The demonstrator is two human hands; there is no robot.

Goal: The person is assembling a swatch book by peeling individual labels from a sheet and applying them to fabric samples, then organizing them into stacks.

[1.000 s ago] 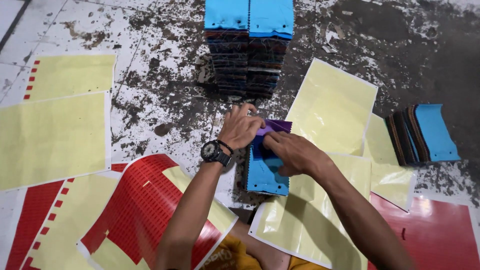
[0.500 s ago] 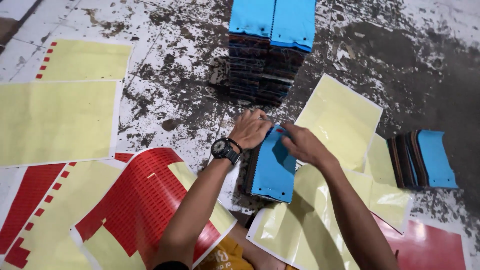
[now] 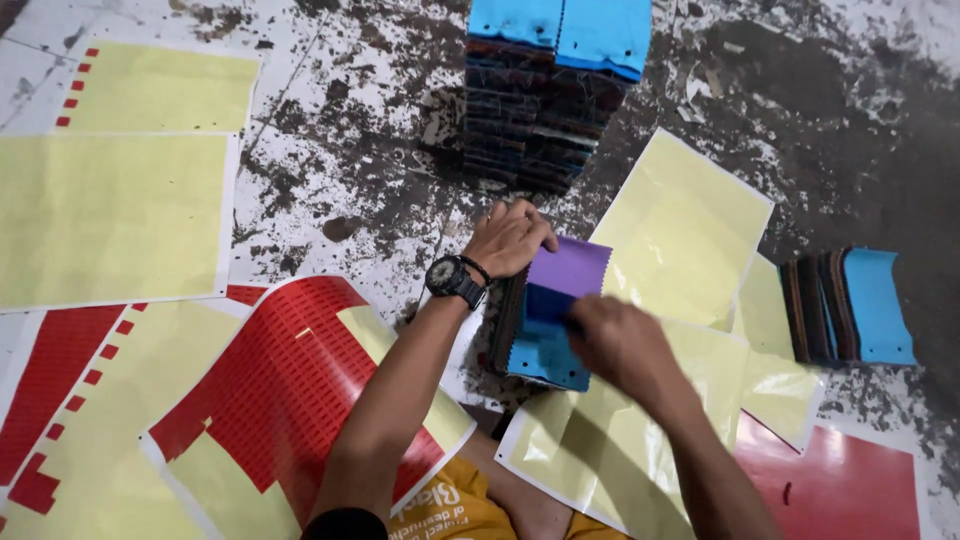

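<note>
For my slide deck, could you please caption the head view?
Left hand steadies a bundle of fabric swatches while right hand lifts its purple top swatch.

I count three stacks of fabric swatches around me: the tall stack (image 3: pixel 555 95) with two blue pieces side by side on top, the small stack (image 3: pixel 850 305) lying off to my right, and the stack (image 3: pixel 545 320) under my two hands. On that one a single purple swatch (image 3: pixel 568 268) shows above one blue swatch (image 3: pixel 548 350). Two pale yellow sheets (image 3: pixel 110 215) lie to my left, several more overlap on my right, too tangled to number. One wristwatch (image 3: pixel 452 278).
</note>
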